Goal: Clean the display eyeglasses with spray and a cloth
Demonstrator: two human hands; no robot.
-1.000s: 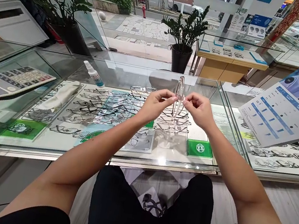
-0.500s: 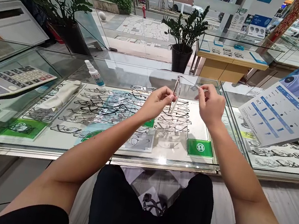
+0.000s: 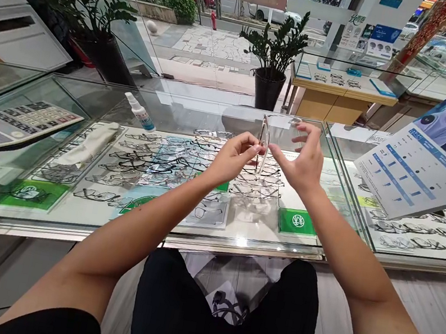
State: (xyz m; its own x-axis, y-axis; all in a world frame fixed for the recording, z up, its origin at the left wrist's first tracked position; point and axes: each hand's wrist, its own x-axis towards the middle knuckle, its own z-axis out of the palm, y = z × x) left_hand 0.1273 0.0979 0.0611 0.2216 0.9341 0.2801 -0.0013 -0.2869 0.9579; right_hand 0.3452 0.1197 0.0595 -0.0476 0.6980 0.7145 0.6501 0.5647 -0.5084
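Note:
Above the glass counter, my left hand (image 3: pixel 230 160) pinches a pair of eyeglasses (image 3: pixel 269 132) by the frame between thumb and fingers. The glasses are held edge-on, and a thin temple stretches right from their top. My right hand (image 3: pixel 305 166) is open, thumb and fingers spread apart. Its thumb tip is close to the near lens; whether it touches I cannot tell. Its raised fingertips are beside the far end of the temple. Below, under the glass, lie rows of eyeglass frames (image 3: pixel 155 164).
A spray bottle (image 3: pixel 140 112) stands on the counter at left, near a calculator (image 3: pixel 20 124) and a whitish cloth (image 3: pixel 90 143). At right a printed leaflet (image 3: pixel 424 161) stands tilted. Green cards (image 3: pixel 297 222) lie inside the case. A potted plant (image 3: pixel 268 86) is beyond the counter.
My right hand has let go of the temple's end and spread its fingers, its thumb moving left toward the lens. My left hand still holds the glasses in nearly the same place.

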